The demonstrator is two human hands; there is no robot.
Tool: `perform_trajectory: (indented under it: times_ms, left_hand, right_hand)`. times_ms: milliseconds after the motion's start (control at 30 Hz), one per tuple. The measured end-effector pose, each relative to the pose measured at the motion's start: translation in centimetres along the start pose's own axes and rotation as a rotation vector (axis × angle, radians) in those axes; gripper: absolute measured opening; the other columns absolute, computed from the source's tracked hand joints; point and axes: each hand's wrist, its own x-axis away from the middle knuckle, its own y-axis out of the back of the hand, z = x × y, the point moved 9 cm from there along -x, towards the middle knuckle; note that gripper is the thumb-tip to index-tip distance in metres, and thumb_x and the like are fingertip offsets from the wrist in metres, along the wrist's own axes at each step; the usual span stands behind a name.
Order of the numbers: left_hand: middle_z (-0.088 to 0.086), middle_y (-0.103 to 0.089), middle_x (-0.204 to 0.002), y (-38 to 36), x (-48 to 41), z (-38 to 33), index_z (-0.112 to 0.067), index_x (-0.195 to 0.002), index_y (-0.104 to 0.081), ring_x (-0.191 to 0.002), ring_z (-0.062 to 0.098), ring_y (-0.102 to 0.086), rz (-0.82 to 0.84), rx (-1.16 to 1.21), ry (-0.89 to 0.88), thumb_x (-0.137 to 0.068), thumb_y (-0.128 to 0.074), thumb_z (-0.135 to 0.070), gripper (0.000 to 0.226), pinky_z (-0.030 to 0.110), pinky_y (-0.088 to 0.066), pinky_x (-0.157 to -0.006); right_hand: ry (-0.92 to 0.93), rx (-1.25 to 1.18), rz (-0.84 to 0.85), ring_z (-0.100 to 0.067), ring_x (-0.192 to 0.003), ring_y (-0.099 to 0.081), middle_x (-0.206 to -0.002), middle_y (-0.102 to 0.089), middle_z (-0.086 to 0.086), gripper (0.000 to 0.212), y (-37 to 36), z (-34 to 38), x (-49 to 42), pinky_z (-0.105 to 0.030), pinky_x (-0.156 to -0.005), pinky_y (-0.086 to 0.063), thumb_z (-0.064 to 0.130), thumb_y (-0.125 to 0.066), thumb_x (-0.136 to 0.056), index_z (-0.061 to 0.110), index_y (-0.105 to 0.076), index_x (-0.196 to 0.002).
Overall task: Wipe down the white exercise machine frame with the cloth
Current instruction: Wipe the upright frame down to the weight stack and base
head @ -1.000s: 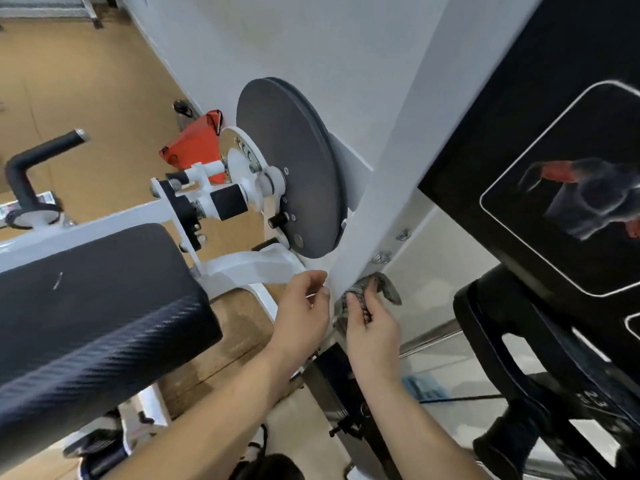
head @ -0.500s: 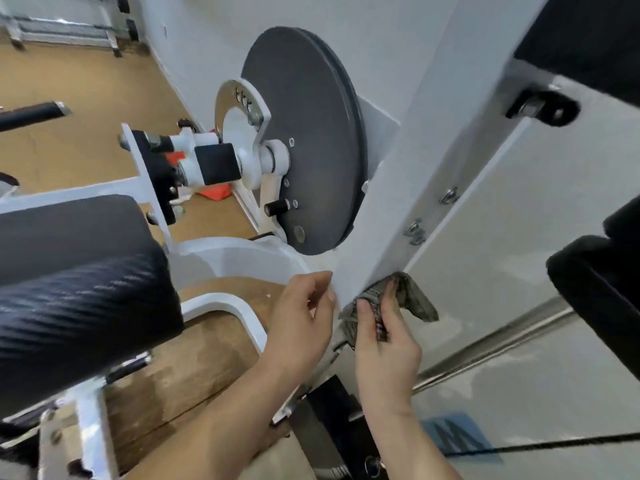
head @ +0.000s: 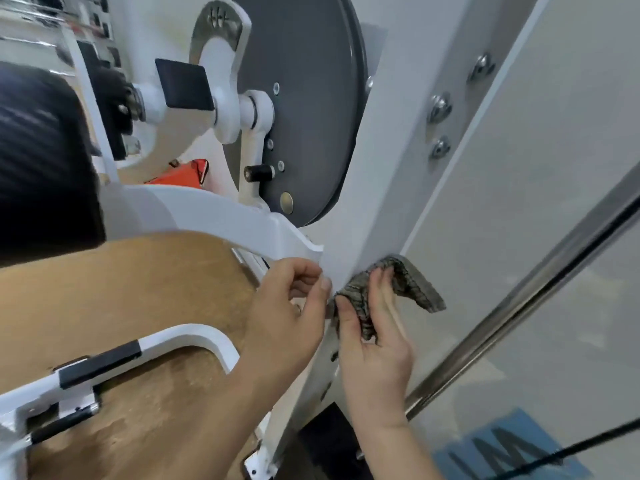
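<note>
A white upright post of the exercise machine frame (head: 388,188) slants through the middle of the view. My right hand (head: 374,341) holds a grey knitted cloth (head: 412,285) between thumb and fingers and presses it against the post's right edge. One end of the cloth hangs free to the right. My left hand (head: 287,306) sits just left of the post, fingers curled, fingertips touching the post's left edge. Whether it pinches anything I cannot tell.
A dark grey round disc (head: 304,109) with white pivot arms stands behind the post. A black padded roller (head: 41,161) fills the left. A chrome bar (head: 526,299) slants at the right in front of a pale panel. Wooden floor (head: 145,282) lies below, with white frame tubes (head: 194,337).
The view has drawn closer and lower down the post. Both hands stay at the same spot on the post, with the cloth still pressed there by the right hand.
</note>
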Motion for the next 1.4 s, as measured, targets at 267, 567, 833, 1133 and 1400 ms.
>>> perform_trajectory:
  times_ms: [267, 567, 833, 1133, 1400]
  left_hand:
    - [-0.007, -0.071, -0.095, 0.4, 1.2, 3.3, -0.026, -0.100, -0.068, -0.084, 0.006, -0.067, 0.022, 0.062, -0.035, -0.095, -0.072, -0.016, 0.011, 0.012, -0.050, -0.074]
    - [-0.011, -0.074, -0.079, 1.2, -1.6, 1.2, -0.026, -0.087, -0.075, -0.077, 0.009, -0.070, 0.024, -0.022, -0.136, -0.092, -0.074, -0.019, 0.009, 0.023, -0.056, -0.073]
    - [-0.011, -0.075, -0.072, 1.4, -3.8, -1.4, -0.025, -0.080, -0.078, -0.075, 0.011, -0.072, 0.140, -0.100, -0.163, -0.088, -0.076, -0.017, 0.012, 0.041, -0.061, -0.082]
    - [-0.012, -0.074, -0.076, 1.5, -4.7, -4.6, -0.025, -0.085, -0.077, -0.076, 0.005, -0.070, 0.071, -0.074, -0.255, -0.090, -0.074, -0.017, 0.010, 0.035, -0.061, -0.080]
    - [-0.017, -0.075, -0.079, 1.9, -4.2, -4.1, -0.025, -0.090, -0.080, -0.077, -0.001, -0.068, 0.067, -0.059, -0.285, -0.090, -0.074, -0.015, 0.012, 0.009, -0.049, -0.071]
  right_hand:
    - [-0.036, -0.107, 0.038, 0.016, -0.143, -0.033, -0.157, -0.040, 0.021, 0.065, -1.1, -2.8, 1.9, -0.010, -0.117, -0.028, 0.021, -0.080, -0.089, 0.044, -0.046, -0.139]
    - [0.104, -0.055, -0.078, 0.009, -0.146, -0.034, -0.158, -0.044, 0.009, 0.061, -1.0, -1.5, 0.3, -0.014, -0.120, -0.026, 0.025, -0.077, -0.092, 0.029, -0.048, -0.146]
    - [0.002, -0.041, -0.065, 0.019, -0.140, -0.032, -0.149, -0.039, 0.024, 0.058, -0.7, -0.2, -0.4, -0.015, -0.122, -0.025, 0.028, -0.077, -0.093, 0.027, -0.055, -0.146]
    - [0.132, -0.035, -0.135, 0.010, -0.149, -0.026, -0.164, -0.037, 0.014, 0.060, -0.5, 3.9, -3.6, -0.014, -0.122, -0.022, 0.033, -0.068, -0.100, 0.029, -0.045, -0.155]
    - [0.183, 0.076, -0.066, 0.002, -0.152, -0.026, -0.164, -0.033, 0.012, 0.061, -0.5, 4.4, -3.4, -0.027, -0.126, -0.023, 0.022, -0.067, -0.100, 0.020, -0.043, -0.156]
